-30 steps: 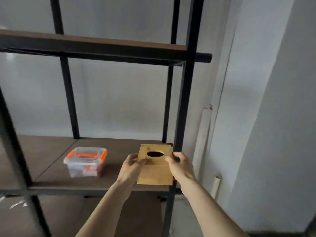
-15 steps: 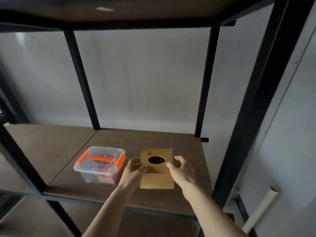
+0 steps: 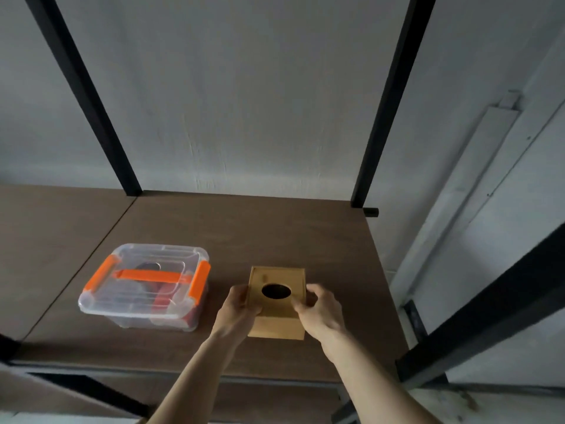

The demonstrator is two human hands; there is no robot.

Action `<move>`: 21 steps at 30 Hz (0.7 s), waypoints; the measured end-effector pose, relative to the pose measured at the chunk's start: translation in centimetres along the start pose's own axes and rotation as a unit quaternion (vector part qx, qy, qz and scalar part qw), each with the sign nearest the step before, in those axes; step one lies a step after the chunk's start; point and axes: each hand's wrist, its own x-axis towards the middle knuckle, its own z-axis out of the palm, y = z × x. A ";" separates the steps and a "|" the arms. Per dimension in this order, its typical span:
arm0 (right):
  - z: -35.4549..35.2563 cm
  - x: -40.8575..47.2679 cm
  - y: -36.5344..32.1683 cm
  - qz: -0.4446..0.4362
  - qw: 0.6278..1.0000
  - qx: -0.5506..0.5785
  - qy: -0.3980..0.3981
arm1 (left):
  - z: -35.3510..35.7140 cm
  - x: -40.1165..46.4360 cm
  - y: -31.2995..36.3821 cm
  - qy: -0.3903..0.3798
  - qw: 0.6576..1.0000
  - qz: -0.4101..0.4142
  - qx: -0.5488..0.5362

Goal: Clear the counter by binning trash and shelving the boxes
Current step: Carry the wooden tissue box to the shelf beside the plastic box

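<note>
A wooden box [image 3: 276, 325] with an oval hole in its top rests on the brown shelf board [image 3: 263, 228], near the front right. My left hand [image 3: 237, 310] grips its left side and my right hand [image 3: 319, 310] grips its right side. To the left of it stands a clear plastic box [image 3: 143, 286] with orange clips and an orange handle, about a hand's width away.
Black metal uprights [image 3: 101, 117] rise behind the shelf against a grey wall. A thick black post [image 3: 489, 307] crosses the right front corner. A white cable duct [image 3: 467, 191] runs down the wall on the right. A lower shelf shows below.
The view has come closer and looks down on the shelf. Both hands carried the wooden box from the shelf's front edge further in, beside the clear box.
</note>
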 end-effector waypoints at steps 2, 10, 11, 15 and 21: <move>1.2 0.9 -0.3 0.004 1.000 -0.004 -0.005 | -0.4 1.4 -0.7 0.002 1.000 0.006 0.020; 4.9 2.7 0.5 0.014 1.000 -0.018 -0.013 | -0.8 4.6 -1.9 -0.006 0.996 0.031 0.079; 5.0 2.9 0.6 0.010 1.000 -0.023 -0.012 | -0.9 4.7 -1.9 -0.012 0.996 0.032 0.083; 5.2 3.0 0.5 0.010 0.999 -0.029 -0.030 | -1.2 4.6 -1.7 -0.040 0.990 0.048 0.125; 4.1 1.0 0.2 -0.062 0.978 -0.199 0.015 | -2.8 2.9 -0.4 -0.059 0.963 0.119 0.234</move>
